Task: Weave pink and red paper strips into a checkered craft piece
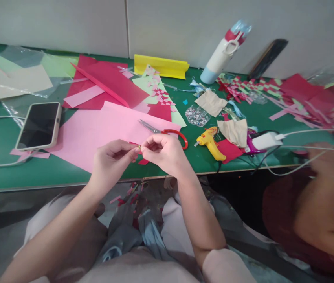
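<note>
My left hand and my right hand meet above the front edge of the green table, fingertips almost touching. Each pinches at a tiny yellowish piece between them, too small to make out. Beneath and behind the hands lies a large pink paper sheet. Scissors with red handles rest on it just behind my right hand, blades toward the left. A small red paper piece shows under my fingers.
A phone lies at left. Yellow glue gun, bead tray, cloth pieces and white adapter with cables lie at right. A bottle stands behind. Another person's arm is at far right, blurred.
</note>
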`<state>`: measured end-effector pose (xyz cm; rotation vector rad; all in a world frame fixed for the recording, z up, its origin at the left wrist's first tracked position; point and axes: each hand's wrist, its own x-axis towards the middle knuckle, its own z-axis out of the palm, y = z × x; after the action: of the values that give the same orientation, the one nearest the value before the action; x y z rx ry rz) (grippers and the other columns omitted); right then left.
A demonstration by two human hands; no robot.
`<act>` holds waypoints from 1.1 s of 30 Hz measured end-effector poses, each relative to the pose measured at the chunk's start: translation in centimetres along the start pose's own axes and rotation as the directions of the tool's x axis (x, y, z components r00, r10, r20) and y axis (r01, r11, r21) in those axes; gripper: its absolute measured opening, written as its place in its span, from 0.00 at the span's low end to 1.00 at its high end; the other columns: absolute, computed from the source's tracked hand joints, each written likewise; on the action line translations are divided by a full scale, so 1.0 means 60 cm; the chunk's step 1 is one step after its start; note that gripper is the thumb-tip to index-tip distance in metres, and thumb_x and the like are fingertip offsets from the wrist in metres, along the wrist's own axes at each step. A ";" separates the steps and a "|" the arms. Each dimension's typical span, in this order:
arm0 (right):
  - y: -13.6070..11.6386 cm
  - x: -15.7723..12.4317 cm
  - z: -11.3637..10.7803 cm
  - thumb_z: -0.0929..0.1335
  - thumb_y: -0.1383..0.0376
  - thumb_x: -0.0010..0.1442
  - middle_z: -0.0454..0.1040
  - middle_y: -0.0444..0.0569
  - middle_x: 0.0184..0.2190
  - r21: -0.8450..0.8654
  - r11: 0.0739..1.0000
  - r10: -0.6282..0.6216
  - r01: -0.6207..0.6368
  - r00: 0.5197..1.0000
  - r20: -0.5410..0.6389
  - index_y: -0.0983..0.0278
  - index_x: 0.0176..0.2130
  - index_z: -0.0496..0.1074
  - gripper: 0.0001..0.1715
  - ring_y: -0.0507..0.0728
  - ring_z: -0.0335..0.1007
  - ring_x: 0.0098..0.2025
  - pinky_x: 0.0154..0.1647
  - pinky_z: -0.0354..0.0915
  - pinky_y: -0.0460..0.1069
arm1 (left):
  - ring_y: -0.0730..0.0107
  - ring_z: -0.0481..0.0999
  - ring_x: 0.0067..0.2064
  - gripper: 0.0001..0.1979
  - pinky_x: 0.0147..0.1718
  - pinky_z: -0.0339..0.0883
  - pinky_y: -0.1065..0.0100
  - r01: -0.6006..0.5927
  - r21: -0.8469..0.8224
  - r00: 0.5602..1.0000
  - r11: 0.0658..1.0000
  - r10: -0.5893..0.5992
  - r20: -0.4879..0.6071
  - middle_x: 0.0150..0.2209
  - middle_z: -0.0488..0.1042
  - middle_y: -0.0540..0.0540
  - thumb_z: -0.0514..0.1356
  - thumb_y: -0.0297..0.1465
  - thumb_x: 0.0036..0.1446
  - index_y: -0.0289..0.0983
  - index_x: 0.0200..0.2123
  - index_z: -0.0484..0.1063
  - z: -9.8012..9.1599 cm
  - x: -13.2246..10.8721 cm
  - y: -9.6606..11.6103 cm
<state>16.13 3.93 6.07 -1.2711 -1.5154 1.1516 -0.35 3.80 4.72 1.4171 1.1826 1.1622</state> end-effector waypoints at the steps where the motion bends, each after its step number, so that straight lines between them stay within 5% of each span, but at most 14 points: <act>1: -0.001 -0.001 0.001 0.70 0.65 0.50 0.75 0.44 0.24 -0.025 1.000 -0.008 0.007 1.000 -0.011 0.65 0.28 0.73 0.05 0.51 0.71 0.27 0.28 0.66 0.45 | 0.76 0.75 0.25 0.07 0.25 0.69 0.75 0.001 0.008 1.000 1.000 -0.001 -0.001 0.24 0.77 0.50 0.68 0.33 0.50 0.36 0.27 0.77 0.000 0.000 0.001; 20: 0.001 0.001 0.002 0.69 0.63 0.53 0.77 0.45 0.26 0.001 1.000 -0.018 0.018 1.000 0.003 0.66 0.31 0.74 0.07 0.52 0.73 0.29 0.30 0.69 0.45 | 0.74 0.76 0.26 0.08 0.28 0.71 0.73 0.160 -0.202 0.987 0.966 -0.153 0.049 0.25 0.78 0.49 0.69 0.35 0.48 0.36 0.29 0.79 0.001 0.011 -0.014; 33: 0.002 0.002 -0.005 0.70 0.61 0.54 0.75 0.45 0.24 -0.028 1.000 0.001 0.000 1.000 0.028 0.67 0.31 0.75 0.10 0.49 0.69 0.25 0.23 0.63 0.43 | 0.72 0.77 0.27 0.11 0.27 0.71 0.72 0.164 -0.125 0.986 0.978 -0.158 0.059 0.25 0.79 0.48 0.70 0.37 0.47 0.36 0.30 0.79 -0.005 0.010 -0.017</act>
<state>16.45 4.09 6.01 -1.2793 -1.5571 1.1566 -0.69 4.51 3.82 1.2220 1.1446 1.0656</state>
